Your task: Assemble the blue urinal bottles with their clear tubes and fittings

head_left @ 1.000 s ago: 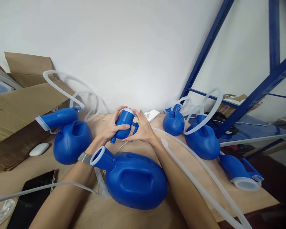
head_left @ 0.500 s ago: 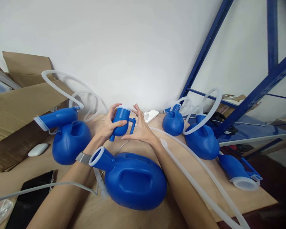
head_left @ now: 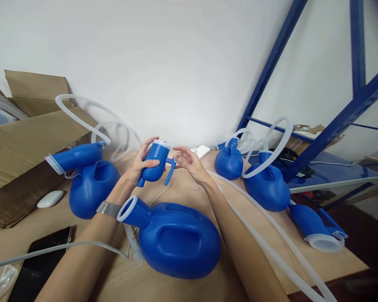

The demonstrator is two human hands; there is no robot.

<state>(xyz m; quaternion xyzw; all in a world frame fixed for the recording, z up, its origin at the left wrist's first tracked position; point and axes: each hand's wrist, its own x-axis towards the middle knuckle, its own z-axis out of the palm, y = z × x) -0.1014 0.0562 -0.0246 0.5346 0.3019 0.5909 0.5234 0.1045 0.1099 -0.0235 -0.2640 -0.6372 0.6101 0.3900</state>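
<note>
My left hand is wrapped round a small blue urinal head, tilted to the right at the top. It has a white rim, a side handle and a short spout at its lower left. Close to the handle, my right hand has its fingers bent inward. A thin translucent piece shows by its fingertips, but what they grip is too small to make out. Between my forearms lies a large blue urinal bottle, its white-rimmed neck pointing up and left.
Blue urinal bottles with clear hoses stand at the right, beside a blue metal rack. Another bottle stands left, near a cardboard box, a white mouse and a phone. A white power strip lies by the wall.
My left hand has shifted slightly left and tilted the urinal head to the right. My right hand, spread beside the handle before, has curled its fingers in near it.
</note>
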